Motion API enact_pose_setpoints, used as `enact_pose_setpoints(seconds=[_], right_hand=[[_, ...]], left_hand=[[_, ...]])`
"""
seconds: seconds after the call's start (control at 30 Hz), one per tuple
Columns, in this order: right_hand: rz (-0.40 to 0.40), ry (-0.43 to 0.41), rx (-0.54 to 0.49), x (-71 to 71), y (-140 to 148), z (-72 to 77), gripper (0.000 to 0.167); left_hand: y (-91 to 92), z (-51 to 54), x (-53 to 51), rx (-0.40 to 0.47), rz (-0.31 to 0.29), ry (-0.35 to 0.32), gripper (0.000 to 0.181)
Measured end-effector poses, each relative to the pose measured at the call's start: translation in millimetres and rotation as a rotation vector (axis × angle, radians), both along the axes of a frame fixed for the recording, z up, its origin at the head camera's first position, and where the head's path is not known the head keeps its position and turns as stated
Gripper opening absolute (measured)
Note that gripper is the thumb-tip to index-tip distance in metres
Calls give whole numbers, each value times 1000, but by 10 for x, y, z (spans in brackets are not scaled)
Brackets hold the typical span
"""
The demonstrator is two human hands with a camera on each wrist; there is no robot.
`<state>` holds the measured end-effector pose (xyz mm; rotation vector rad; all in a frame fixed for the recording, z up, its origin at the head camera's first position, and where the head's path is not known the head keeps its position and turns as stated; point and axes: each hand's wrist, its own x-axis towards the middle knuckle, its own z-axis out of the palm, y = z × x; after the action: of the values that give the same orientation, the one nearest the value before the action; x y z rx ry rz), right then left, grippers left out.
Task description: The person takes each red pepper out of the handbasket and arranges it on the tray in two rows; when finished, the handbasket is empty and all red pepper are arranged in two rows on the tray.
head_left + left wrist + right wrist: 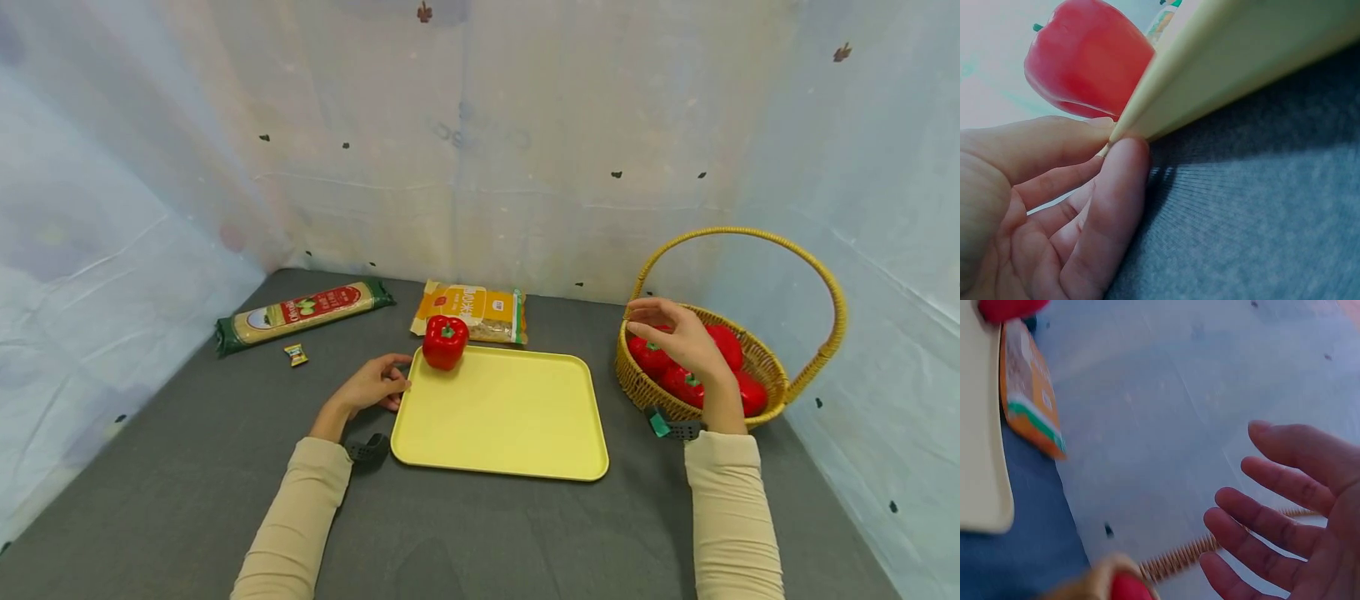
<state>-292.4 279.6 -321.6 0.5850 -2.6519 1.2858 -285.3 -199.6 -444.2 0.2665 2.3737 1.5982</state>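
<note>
At the left edge of the yellow tray (502,417), my left hand (372,384) pinches the rim between thumb and fingers; the left wrist view shows the thumb (1054,140) on the rim's upper side. A red bell pepper (446,342) with a green stem stands in the tray's far left corner, close to that hand. My right hand (678,337) is over the wicker basket (637,390), its fingers apart and loosely bent with nothing between them. Several red bell peppers (681,385) lie in the basket, partly hidden by the hand and wrist.
Behind the tray lies an orange and clear bag of grain (480,310). A long green-ended pack of noodles (303,315) lies at the back left, with a small wrapped sweet (296,355) before it. The basket's tall handle (750,232) arches up at the right.
</note>
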Motion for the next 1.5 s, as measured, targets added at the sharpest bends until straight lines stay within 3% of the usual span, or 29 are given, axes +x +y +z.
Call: enact_pose_setpoints(seconds=[0.2, 0.53, 0.77, 0.87, 1.03, 1.13, 1.23, 1.37, 1.5], right_hand=[[-94, -49, 0, -53, 373, 14, 42], [-160, -43, -106, -193, 815, -59, 37], [-313, -43, -86, -227, 949, -128, 42], [-385, -28, -97, -277, 1013, -196, 48], [-533, 36, -112, -535, 1277, -492, 55], [-597, 29, -106, -650, 1392, -610, 58], [-639, -26, -110, -598, 1341, -553, 64], [-632, -92, -134, -423, 1185, -412, 71], [-607, -108, -91, -328, 1127, -410, 71]], left_hand=[[-8, -9, -1, 8, -16, 19, 52], [-14, 4, 5, 24, -26, 13, 54], [-12, 16, 7, 7, -22, 10, 53], [-15, 14, 10, 4, -21, 11, 52], [-8, 19, 19, 11, -24, 13, 52], [-7, 21, 19, 10, -23, 10, 52], [-11, 18, 10, 11, -20, 11, 53], [-15, 26, 6, 20, -23, 10, 53], [6, 105, 59, 28, -36, -2, 53]])
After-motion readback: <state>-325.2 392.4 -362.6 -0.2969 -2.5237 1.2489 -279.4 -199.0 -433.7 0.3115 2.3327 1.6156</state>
